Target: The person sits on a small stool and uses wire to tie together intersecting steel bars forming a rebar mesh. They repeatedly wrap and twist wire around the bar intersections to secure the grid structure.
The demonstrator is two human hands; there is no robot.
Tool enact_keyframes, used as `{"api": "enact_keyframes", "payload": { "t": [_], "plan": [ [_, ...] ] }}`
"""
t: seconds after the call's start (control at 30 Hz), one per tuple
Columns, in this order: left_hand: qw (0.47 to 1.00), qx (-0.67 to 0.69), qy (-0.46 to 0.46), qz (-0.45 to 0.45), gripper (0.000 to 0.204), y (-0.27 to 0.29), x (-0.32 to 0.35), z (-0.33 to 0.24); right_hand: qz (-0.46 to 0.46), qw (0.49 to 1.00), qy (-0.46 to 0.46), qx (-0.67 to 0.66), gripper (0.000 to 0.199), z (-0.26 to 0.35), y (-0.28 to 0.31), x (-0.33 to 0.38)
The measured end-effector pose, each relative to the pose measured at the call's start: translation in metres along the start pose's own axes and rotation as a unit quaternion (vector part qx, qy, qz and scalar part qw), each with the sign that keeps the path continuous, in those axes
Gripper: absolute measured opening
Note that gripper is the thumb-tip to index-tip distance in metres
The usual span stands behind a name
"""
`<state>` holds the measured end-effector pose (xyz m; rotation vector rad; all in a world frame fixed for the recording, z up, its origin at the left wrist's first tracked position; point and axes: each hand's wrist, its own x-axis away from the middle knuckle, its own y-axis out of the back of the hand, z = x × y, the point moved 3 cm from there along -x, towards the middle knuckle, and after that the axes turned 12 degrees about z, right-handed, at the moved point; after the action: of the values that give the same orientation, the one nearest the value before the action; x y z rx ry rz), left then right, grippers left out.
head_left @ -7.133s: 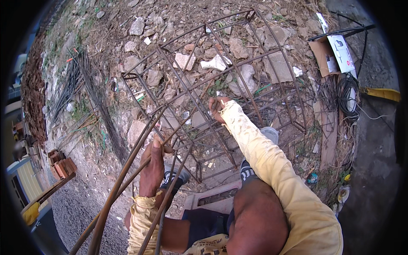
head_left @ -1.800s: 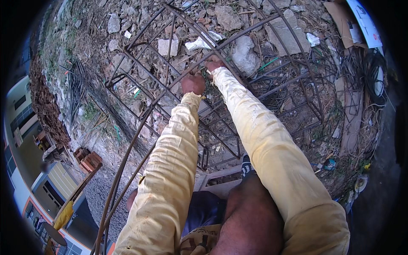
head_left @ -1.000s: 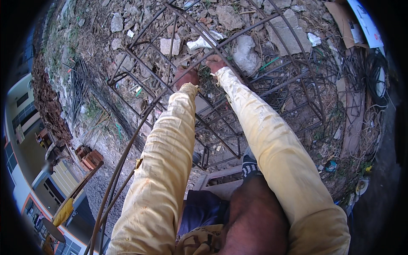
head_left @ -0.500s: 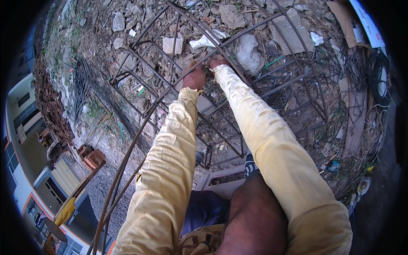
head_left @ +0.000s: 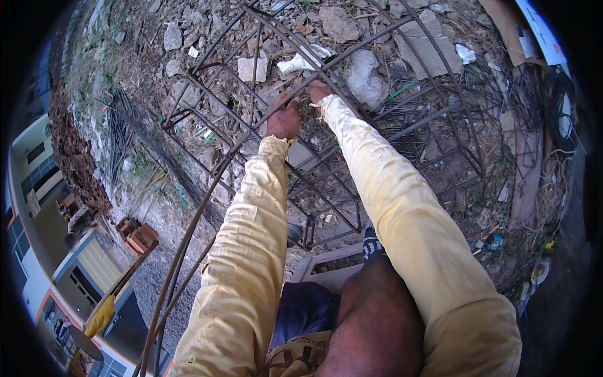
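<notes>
A cage of rusty steel reinforcing bars [head_left: 370,41] spreads over the rubble in front of me. My left hand [head_left: 284,119] is closed at a long bar of it, near where two bars cross. Close on its right, my right hand [head_left: 320,93] has its fingers bent in at the same crossing. What the right fingers pinch is too small to make out. Pale yellow sleeves cover both forearms. Below the hands, more crossed bars of the cage run between my arms.
A large pale rock [head_left: 367,80] and a concrete slab [head_left: 428,47] lie beyond the bars. Long loose rods [head_left: 182,251] curve past my left arm. Red bricks [head_left: 139,237] are stacked at the left. Black cable [head_left: 559,110] hangs at the far right.
Both hands stay at the same bar crossing. The left hand has turned slightly and shifted a little to the left. The cage has barely moved in view.
</notes>
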<state>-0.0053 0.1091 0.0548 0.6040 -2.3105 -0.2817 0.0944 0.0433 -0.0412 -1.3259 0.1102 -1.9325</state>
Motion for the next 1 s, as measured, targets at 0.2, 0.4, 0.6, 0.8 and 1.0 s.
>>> {"api": "enact_keyframes", "payload": {
  "t": [0.2,0.4,0.6,0.8,1.0],
  "plan": [
    [0.885,-0.450,0.117,0.015,0.032,-0.007,0.009,-0.003,0.008,0.991,0.031,-0.130,0.032,-0.005,0.002,0.006],
    [0.893,-0.346,0.283,-0.053,0.043,0.012,-0.025,0.042,0.047,0.980,0.118,0.152,0.038,-0.001,-0.005,0.002],
    [0.926,-0.216,0.284,-0.119,0.044,-0.001,-0.007,-0.015,-0.053,0.920,0.130,0.365,0.052,0.001,0.015,-0.001],
    [0.922,-0.285,0.235,-0.118,0.047,0.011,-0.006,-0.015,-0.082,0.878,0.109,0.459,0.067,0.021,-0.005,0.021],
    [0.901,-0.393,0.151,-0.108,0.039,0.006,0.000,-0.035,-0.091,0.852,0.104,0.505,0.076,0.027,-0.003,0.028]
  ]
}}
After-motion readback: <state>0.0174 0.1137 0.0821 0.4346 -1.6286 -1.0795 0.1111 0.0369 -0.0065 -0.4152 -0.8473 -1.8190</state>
